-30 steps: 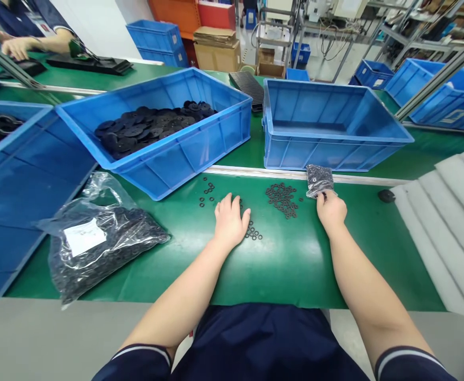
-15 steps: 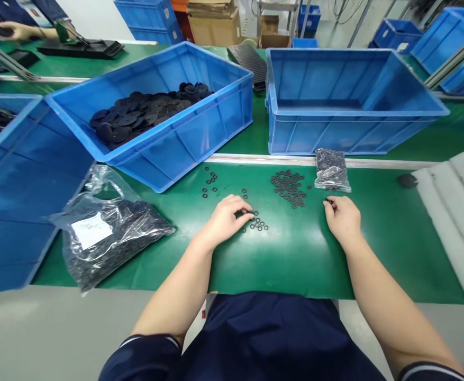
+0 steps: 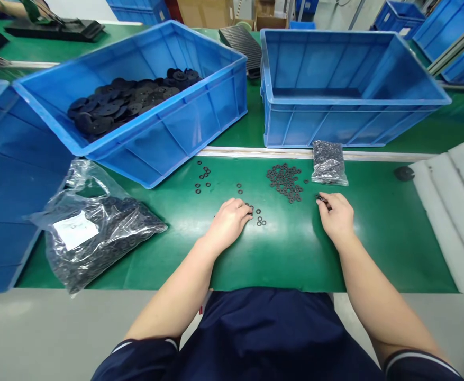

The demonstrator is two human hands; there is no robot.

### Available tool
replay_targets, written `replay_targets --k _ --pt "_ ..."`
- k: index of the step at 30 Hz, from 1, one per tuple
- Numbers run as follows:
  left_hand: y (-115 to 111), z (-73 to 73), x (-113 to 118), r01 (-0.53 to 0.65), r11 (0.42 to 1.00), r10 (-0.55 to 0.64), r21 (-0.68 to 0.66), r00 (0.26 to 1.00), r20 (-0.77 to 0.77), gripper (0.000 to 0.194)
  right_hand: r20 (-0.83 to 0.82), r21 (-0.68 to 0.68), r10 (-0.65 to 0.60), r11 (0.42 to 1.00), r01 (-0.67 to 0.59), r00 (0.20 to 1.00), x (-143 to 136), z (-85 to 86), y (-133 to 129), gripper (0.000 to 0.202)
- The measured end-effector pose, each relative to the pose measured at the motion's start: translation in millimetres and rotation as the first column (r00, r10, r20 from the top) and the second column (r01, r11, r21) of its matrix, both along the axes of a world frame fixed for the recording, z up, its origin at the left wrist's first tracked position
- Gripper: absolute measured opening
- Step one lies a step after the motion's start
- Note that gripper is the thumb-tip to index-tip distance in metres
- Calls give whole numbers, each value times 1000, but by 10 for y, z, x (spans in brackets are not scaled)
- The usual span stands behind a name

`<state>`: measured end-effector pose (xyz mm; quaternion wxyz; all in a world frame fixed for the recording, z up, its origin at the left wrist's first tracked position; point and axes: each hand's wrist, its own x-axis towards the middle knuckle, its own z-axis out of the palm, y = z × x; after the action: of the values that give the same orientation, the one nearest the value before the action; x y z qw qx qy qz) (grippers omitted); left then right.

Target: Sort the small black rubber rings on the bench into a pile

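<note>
Small black rubber-looking rings (image 3: pixel 284 181) on smooth green surface (image 3: pixel 287 259): dense cluster well back from near edge, looser ones scattered left of it. Right hand (image 3: pixel 338 212) pinching few rings between thumb and fingers, just nearside of small clear plastic bag (image 3: pixel 329 163) of dark pieces. Left hand (image 3: pixel 232 218) curled over rings; whether gripping, cannot tell. Risk: slack pinch could drop rings, perhaps rolling off near edge; careless sweep could merge groups.

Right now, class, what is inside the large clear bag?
The large clear bag holds many small black parts, their shapes unclear through glossy plastic. What lies behind the white label and deep in the pile is hidden.
</note>
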<state>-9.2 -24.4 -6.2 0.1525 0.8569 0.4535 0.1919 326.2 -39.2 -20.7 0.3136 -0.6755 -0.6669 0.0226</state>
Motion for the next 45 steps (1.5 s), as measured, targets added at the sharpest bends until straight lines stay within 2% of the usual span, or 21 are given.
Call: replay_targets --k 3,8,10,14,17,20,23,27,29,31,34,38,41,45 --pt "-1 -18 -16 -24 998 26 65 999 -36 22 -19 32 16 999 -15 1000 8 -14 4 23" --pt "6 38 121 2 990 -15 138 996 91 24 -29 59 39 998 -37 999 8 -13 9 18" --pt "2 89 282 63 991 -73 115 994 85 23 -36 63 50 997 -48 998 5 -3 5 19" --pt "9 184 651 220 976 -220 -13 973 -71 19 -38 61 68 996 -65 997 -10 16 -18 19" --pt "60 221 794 213 974 -221 -74 965 -139 17 -38 48 60 997 -59 997 -29 17 -32 18" --pt "132 196 775 132 987 -142 -93 984 -110 14 -60 51 87 995 -84 994 -47 15 -34 15" --pt "189 122 645 68 993 -68 -92 998 3 13 -69 52 93 995 -89 993 -57 15 -32 12" --pt "208 68 419 -23 1000 25 -9 979 201 16 -59 57 105 993 -101 993 -54 12 -25 16" --pt "184 75 357 -24 998 12 49 970 242 19 -56 56 119 992 -116 991 -52 12 -20 17" --pt "133 80 371 31 995 -51 92 973 226 22 -56 46 111 993 -108 992 -48 18 -15 18" --pt "21 60 523 112 988 -125 109 985 117 23 -38 26 81 996 -80 996 -34 36 -6 18" --pt "-118 27 757 119 983 -113 137 992 -54 27 6 21 93 995 -93 996 -4 44 5 20" --pt "-164 20 810 97 985 -89 144 994 -58 26 13 30 100 994 -100 995 6 29 15 21" --pt "-153 -1 754 102 990 -103 98 995 -2 18 27 45 97 994 -98 995 0 9 32 21"
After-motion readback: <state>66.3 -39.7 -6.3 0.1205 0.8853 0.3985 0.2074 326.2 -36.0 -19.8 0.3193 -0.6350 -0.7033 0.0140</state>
